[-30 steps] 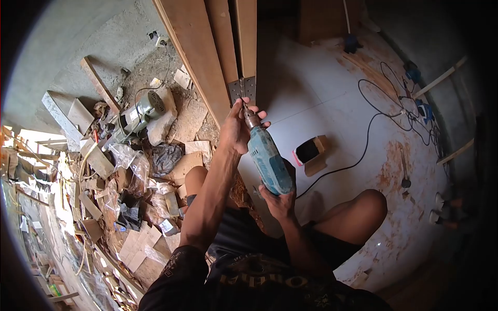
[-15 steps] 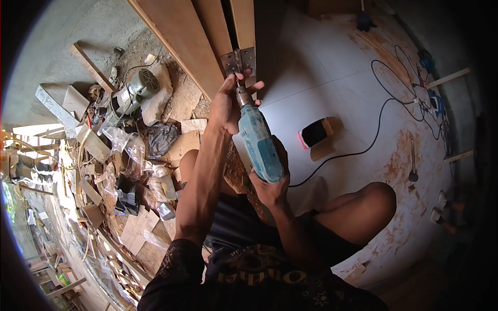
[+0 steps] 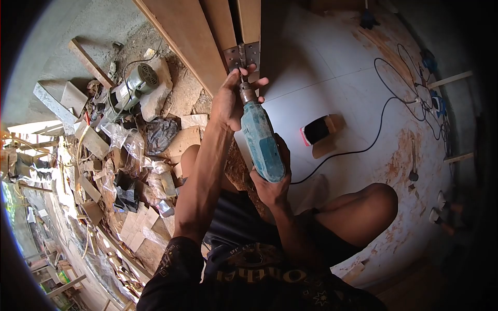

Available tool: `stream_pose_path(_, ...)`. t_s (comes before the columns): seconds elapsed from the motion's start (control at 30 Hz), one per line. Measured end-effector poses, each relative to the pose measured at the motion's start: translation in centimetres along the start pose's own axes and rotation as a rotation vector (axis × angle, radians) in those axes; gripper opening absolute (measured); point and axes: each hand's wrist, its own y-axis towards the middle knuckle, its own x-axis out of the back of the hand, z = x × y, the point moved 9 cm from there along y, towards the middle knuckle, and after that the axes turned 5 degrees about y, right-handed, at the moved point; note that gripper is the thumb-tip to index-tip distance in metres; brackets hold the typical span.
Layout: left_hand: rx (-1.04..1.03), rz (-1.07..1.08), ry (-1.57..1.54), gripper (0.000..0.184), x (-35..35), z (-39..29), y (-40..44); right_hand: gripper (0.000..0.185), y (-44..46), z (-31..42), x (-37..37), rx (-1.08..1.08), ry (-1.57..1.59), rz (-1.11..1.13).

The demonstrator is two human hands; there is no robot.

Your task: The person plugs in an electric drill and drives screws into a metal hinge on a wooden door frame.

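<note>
A teal power drill (image 3: 262,140) points away from me, its rear in my right hand (image 3: 271,191), which is wrapped round the grip. Beyond its metal chuck (image 3: 247,93) a long drill bit (image 3: 241,52) runs up over a metal plate with holes (image 3: 252,54). My left hand (image 3: 228,101) lies beside the chuck, thumb and forefinger closed on the bit and the other fingers stretched past it. The plate sits at the near end of long wooden boards (image 3: 220,23). Whether the bit's tip touches anything is unclear.
Debris, plastic bags and cardboard (image 3: 137,230) cover the ground on the left, near a grey motor-like machine (image 3: 137,83). On the pale tiled floor stands a small open box (image 3: 316,130). A black cable (image 3: 358,151) runs right toward tangled cords.
The boards, drill and hands sit slightly further right in view. The left hand keeps its pinch on the bit, and the right hand still grips the drill.
</note>
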Motion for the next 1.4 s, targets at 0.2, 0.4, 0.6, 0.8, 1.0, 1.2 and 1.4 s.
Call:
stream_pose_path(0.2, -0.004, 0.0, -0.001, 0.027, 0.2, 0.1, 0.2, 0.083, 0.1, -0.1, -0.1, -0.029, 0.042, -0.005)
stream_pose_path(0.4, -0.003, -0.004, 0.05, 0.03, 0.2, 0.1, 0.2, 0.083, 0.1, -0.2, -0.1, -0.037, 0.031, 0.0)
stream_pose_path(0.6, -0.003, -0.013, 0.041, 0.03, 0.1, 0.1, 0.2, 0.08, 0.2, -0.2, -0.1, -0.066, 0.075, 0.0)
stream_pose_path(0.8, -0.01, 0.002, 0.027, 0.029, 0.1, 0.1, 0.2, 0.079, 0.5, 0.2, 0.0, -0.004, 0.013, 0.006)
stream_pose_path(1.0, -0.014, -0.002, -0.005, 0.026, 0.2, 0.0, 0.3, 0.079, 0.2, -0.1, -0.1, -0.061, 0.057, 0.001)
stream_pose_path(1.2, -0.01, 0.014, 0.015, 0.028, 0.2, 0.0, 0.3, 0.08, 0.5, 0.6, 0.0, 0.019, -0.02, -0.022)
stream_pose_path(1.4, -0.009, 0.026, -0.026, 0.026, 0.4, 0.0, 0.5, 0.08, 0.6, 0.9, 0.0, 0.008, -0.039, 0.02)
